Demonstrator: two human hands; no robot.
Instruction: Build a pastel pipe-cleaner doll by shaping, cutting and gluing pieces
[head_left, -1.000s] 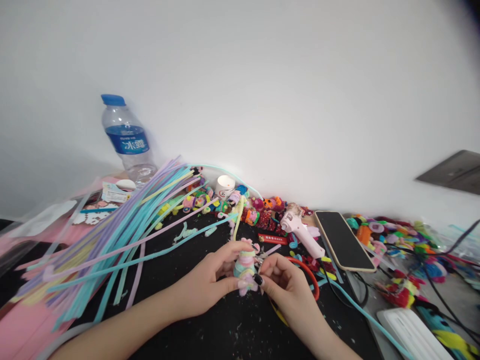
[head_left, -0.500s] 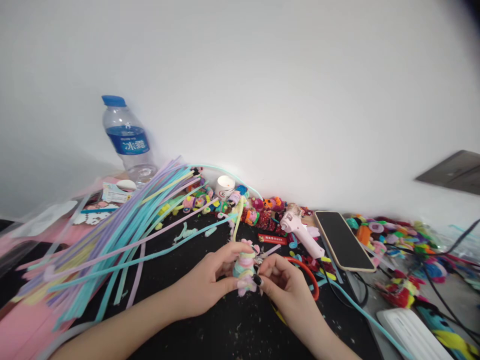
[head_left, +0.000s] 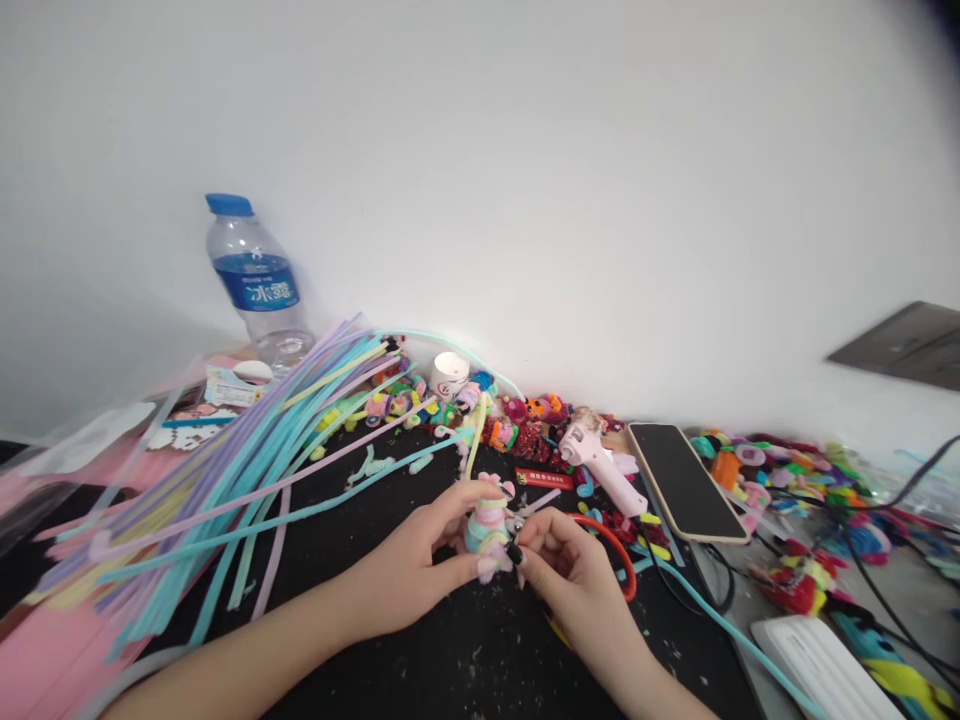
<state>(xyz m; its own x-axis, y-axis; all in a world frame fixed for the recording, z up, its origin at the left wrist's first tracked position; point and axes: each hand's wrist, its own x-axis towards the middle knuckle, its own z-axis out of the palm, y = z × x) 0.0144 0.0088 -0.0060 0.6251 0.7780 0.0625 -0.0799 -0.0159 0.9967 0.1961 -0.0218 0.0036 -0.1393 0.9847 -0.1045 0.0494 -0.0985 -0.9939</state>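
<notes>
Showing fuzzy pink, yellow and teal bands, the figure (head_left: 488, 531) is held in the left hand (head_left: 416, 560) over the worktop (head_left: 431, 670), barely shifted from a second ago; the right hand (head_left: 566, 565)'s grip is unclear.

Passage between forearms (head_left: 277, 630) over black bench (head_left: 420, 675); pipe-cleaner bundle (head_left: 289, 430) bars left, glue gun (head_left: 609, 475) and phone (head_left: 690, 480) bar right, orange loop (head_left: 625, 556) close beside right hand (head_left: 574, 568), wall (head_left: 525, 200) beyond.

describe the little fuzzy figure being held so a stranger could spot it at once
Over the black mat, find the left hand. It holds the fuzzy figure, banded in pastel pink and turquoise. Unlike the colourful pieces heaped along the white wall, this one is in the hand, nearer the camera.
</notes>
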